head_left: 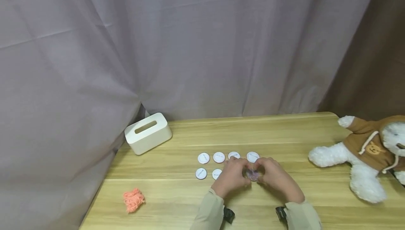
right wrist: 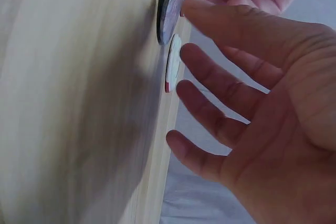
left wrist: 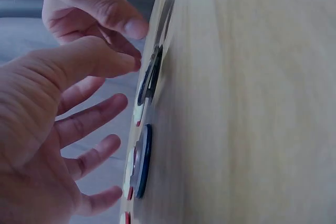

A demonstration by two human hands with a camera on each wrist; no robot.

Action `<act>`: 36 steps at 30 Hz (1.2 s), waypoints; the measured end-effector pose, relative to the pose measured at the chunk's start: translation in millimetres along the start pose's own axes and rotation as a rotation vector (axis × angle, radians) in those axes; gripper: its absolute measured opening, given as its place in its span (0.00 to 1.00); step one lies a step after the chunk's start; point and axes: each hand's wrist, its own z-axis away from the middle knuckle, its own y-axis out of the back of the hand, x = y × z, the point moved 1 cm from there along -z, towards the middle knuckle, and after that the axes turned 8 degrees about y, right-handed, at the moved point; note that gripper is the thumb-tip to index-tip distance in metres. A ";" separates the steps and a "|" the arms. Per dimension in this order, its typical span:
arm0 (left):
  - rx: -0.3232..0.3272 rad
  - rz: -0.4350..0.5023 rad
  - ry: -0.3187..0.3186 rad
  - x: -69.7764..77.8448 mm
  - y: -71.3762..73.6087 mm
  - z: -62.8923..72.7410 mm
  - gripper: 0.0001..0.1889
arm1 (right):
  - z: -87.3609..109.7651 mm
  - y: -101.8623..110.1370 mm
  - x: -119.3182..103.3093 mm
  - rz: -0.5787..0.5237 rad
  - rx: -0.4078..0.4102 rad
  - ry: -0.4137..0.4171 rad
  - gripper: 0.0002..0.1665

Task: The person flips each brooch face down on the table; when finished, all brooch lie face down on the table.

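A round badge [head_left: 252, 175] with a purplish face lies between the two hands in the head view. It looks tilted off the wood in the right wrist view, where its disc [right wrist: 173, 11] shows a dark edge. My left hand [head_left: 235, 174] is on its left side, thumb tip close to its rim, other fingers spread loosely. From the right, my right hand [head_left: 276, 176] reaches toward it with its thumb tip at the rim and fingers apart. Whether either thumb touches it, I cannot tell. Several white-backed pin badges, one a back-row badge [head_left: 252, 157], lie in rows beyond and leftward.
A cream tissue box [head_left: 148, 133] stands at the table's back left corner. Orange yarn [head_left: 133, 200] lies at the front left. On the right sits a white plush toy [head_left: 364, 159] in a brown hoodie. A grey curtain [head_left: 202, 47] hangs behind the wooden table [head_left: 164, 202].
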 end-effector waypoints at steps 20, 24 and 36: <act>0.008 -0.086 -0.003 3.8 -7.6 -2.1 0.14 | -9.2 -0.8 7.1 0.074 -0.047 0.119 0.19; -0.008 -0.045 0.014 2.7 -6.7 -1.0 0.10 | -7.1 0.1 8.7 0.047 -0.057 0.094 0.16; 0.018 -0.005 -0.036 1.8 5.4 -4.2 0.04 | -7.0 9.2 15.0 0.017 -0.087 0.142 0.11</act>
